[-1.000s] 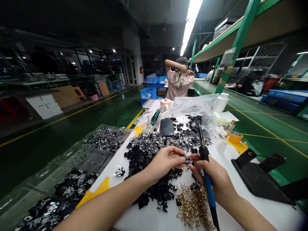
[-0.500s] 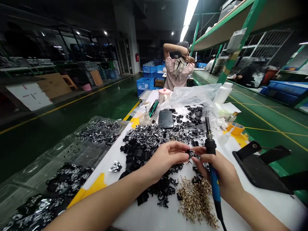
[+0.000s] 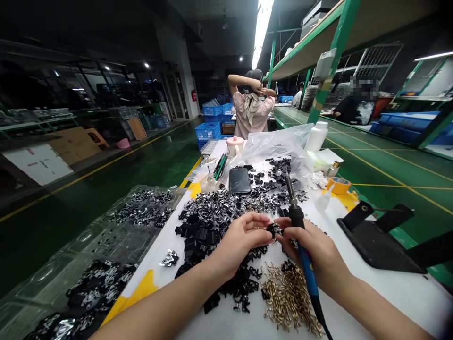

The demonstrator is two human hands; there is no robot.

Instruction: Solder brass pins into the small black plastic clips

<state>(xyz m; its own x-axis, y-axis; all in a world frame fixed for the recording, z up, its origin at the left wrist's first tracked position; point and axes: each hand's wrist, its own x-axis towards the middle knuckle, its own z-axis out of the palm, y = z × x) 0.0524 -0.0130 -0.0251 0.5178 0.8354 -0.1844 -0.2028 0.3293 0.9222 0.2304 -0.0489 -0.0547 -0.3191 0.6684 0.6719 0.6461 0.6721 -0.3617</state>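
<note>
Between finger and thumb, my left hand (image 3: 235,243) pinches a small black part with shiny metal on it (image 3: 273,229). My right hand (image 3: 320,252) grips a blue-handled soldering iron (image 3: 307,274), its metal tip pointing up and away from me. The fingertips of that same hand also meet the small part, whose details are mostly covered. Just below lies a heap of brass-coloured bent pins (image 3: 288,297). Black parts (image 3: 201,236) and silvery metal pieces (image 3: 208,203) are piled to the left and beyond my hands.
A black soldering-iron stand (image 3: 378,241) sits at the right. A phone (image 3: 239,180), a lidded mug (image 3: 235,146), a white bottle (image 3: 316,136) and orange tape (image 3: 339,185) lie farther back. Clear plastic trays (image 3: 120,236) hold parts at left. A co-worker (image 3: 252,108) sits ahead with arms raised.
The whole view has shifted, so most things appear a little farther left. Both hands stay together at the small part, with the soldering iron still in my right hand.
</note>
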